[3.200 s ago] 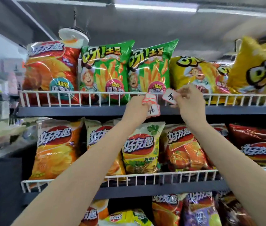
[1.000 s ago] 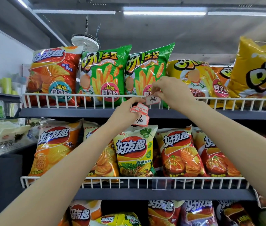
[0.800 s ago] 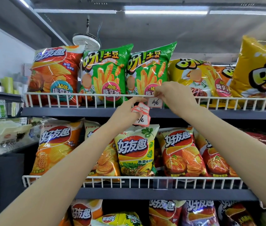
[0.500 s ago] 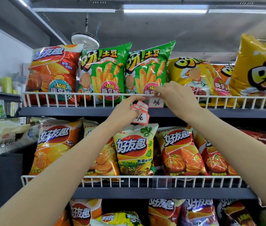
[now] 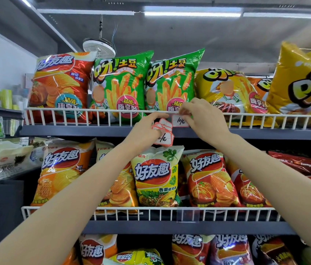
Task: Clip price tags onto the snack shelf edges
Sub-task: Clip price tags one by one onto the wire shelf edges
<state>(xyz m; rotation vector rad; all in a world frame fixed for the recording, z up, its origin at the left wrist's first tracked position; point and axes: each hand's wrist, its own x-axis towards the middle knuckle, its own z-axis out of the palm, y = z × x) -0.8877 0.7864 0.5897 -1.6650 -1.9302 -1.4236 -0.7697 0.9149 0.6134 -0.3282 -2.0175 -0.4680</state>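
Observation:
A white price tag with a red border [image 5: 180, 121] hangs on the white wire rail [image 5: 74, 109] of the top snack shelf, in front of a green chip bag [image 5: 172, 81]. My right hand [image 5: 202, 119] pinches the tag's top edge against the rail. My left hand [image 5: 143, 131] sits just left of it and below, holding a bunch of several similar red-bordered tags [image 5: 163, 133], with its index finger stretched toward the hanging tag.
Chip bags fill the top shelf, the middle shelf and the one below. The middle shelf's wire rail [image 5: 131, 211] carries a clear tag holder [image 5: 188, 215]. A side shelf with packets [image 5: 2, 161] stands at the left. A ceiling lamp [image 5: 99, 46] hangs above the bags.
My right hand carried the single tag left along the top rail and set it against the wire. My left hand followed with the bunch of tags.

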